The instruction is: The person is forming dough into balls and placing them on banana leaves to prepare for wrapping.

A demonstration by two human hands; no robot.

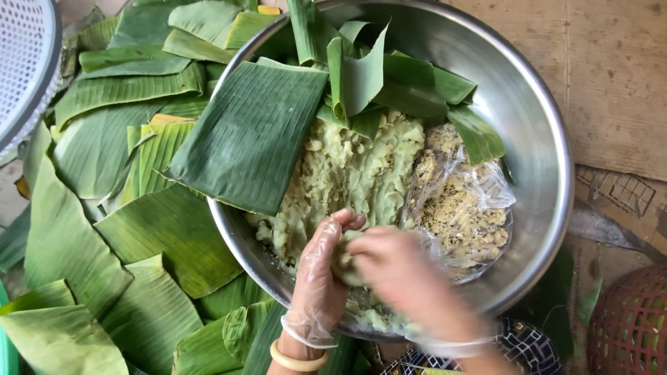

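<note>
Dough lump [344, 260], pale yellow-green, sits between the two hands over the near part of the steel bowl [535, 139], just above the bowl's near rim. The left hand [321, 274], in a thin clear glove, cups the lump from the left, its fingers curved and pressed together around it, fingertips [347, 219] pointing toward the bowl's centre. A cream bangle [297, 361] rings that wrist. The right hand [403, 278], also in a clear glove, lies over the lump from the right; it is blurred, so I cannot tell whether its fingers are spread or closed, only that it presses against the lump.

Inside the bowl, a mass of the same mashed dough [347, 170] fills the middle and near left. To its right, touching it, lies an open clear plastic bag of crumbly brown filling [462, 215]. Folded banana leaf strips [403, 87] stand along the far side of the bowl. One large rectangular banana leaf sheet [250, 135] rests across the bowl's left rim, partly over the dough.

Outside the bowl, to the left, cut banana leaves [104, 229] are heaped in overlapping layers. A white mesh basket [24, 55] shows at the far left corner, and a red-brown woven basket [629, 323] at the near right corner. Cardboard [611, 69] lies under the bowl's right side.
</note>
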